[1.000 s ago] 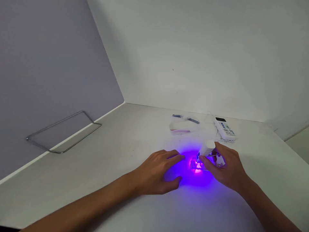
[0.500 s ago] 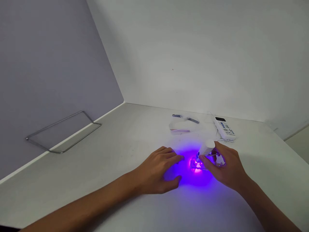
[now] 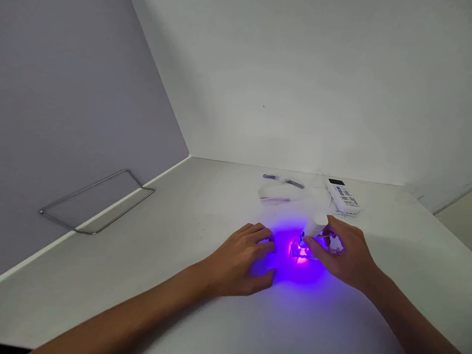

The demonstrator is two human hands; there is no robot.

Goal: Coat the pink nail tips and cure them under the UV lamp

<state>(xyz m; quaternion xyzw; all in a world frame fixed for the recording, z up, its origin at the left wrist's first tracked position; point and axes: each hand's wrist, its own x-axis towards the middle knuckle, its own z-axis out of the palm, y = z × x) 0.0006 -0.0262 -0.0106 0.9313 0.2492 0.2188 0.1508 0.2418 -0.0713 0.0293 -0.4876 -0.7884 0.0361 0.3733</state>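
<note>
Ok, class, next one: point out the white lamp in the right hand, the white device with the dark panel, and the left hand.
White lamp (image 3: pixel 312 229): head view, on its body.
White device (image 3: pixel 345 197): head view, on its printed face.
Left hand (image 3: pixel 238 259): head view, on its back.

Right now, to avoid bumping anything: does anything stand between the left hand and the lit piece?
Nothing visible does: only violet-lit tabletop separates the left hand from the lit piece.
</note>
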